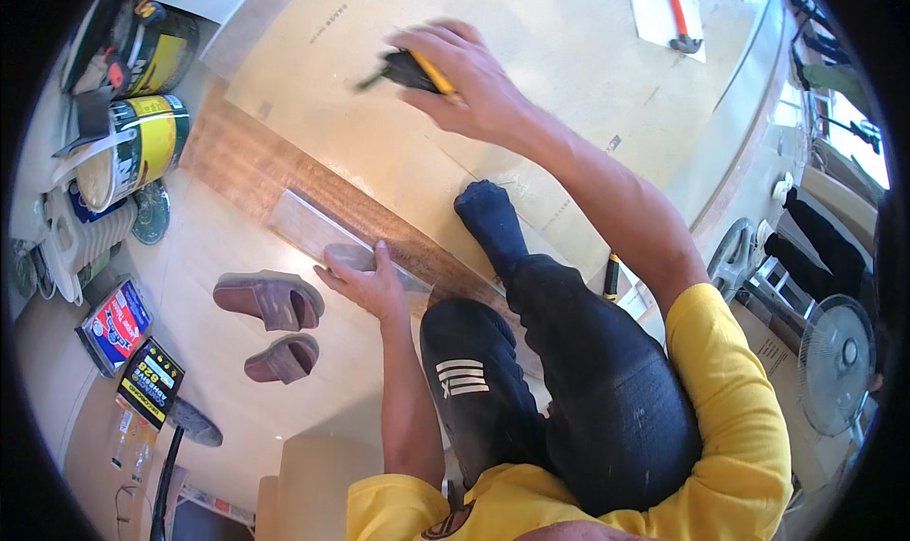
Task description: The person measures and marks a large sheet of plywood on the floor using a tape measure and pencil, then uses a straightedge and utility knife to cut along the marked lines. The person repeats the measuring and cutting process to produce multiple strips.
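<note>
My right hand [464,77] reaches out over a large pale board [569,58] lying on the floor and grips a black and yellow utility knife [409,71], its tip pointing left. My left hand [365,280] rests flat on a narrow wooden strip [308,224] that lies along the board's near edge, beside a dark wood-grain sheet [246,157]. My foot in a dark sock [488,214] presses on the pale board between the two hands.
A pair of brown slippers [275,318] lies on the floor left of my left hand. Paint or glue cans [142,148] stand at the far left, with small boxes [128,347] below them. An orange-handled tool [678,15] lies on paper at the board's far end. A fan [839,361] stands right.
</note>
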Demonstrator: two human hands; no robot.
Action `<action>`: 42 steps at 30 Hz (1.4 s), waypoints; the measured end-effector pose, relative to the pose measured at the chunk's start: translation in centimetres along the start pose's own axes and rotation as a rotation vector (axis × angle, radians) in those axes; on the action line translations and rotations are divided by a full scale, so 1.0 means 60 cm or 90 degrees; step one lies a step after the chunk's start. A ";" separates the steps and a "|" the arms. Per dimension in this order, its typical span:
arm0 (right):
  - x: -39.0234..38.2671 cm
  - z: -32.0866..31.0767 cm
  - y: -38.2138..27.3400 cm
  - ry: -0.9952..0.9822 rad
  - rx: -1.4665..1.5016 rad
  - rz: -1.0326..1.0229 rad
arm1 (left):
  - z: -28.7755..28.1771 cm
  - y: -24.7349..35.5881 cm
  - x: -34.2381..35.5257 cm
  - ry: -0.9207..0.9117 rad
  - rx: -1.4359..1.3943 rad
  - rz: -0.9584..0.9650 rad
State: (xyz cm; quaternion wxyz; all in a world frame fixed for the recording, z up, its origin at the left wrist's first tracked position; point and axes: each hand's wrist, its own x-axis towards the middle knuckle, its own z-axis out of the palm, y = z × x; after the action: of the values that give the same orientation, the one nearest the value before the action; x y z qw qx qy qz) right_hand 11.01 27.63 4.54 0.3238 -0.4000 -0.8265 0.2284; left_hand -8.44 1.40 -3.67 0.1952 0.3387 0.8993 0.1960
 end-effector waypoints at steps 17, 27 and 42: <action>-1.032 -0.287 -0.228 0.094 -0.375 1.007 | -0.139 -0.163 -0.049 -0.167 -0.338 -0.002; -1.149 -0.235 -0.281 -0.108 -0.282 1.025 | -0.220 -0.120 -0.090 -0.174 -0.500 0.052; -1.120 -0.288 -0.182 -0.135 -0.287 1.012 | -0.187 -0.056 -0.155 -0.224 -0.577 -0.054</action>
State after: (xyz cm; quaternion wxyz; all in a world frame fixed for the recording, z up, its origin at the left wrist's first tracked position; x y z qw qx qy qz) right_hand 49.43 -30.94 -0.35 -0.1012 -0.8958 -0.3499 0.2546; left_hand -9.18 -9.78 6.22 0.4799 0.2104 0.6898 0.4997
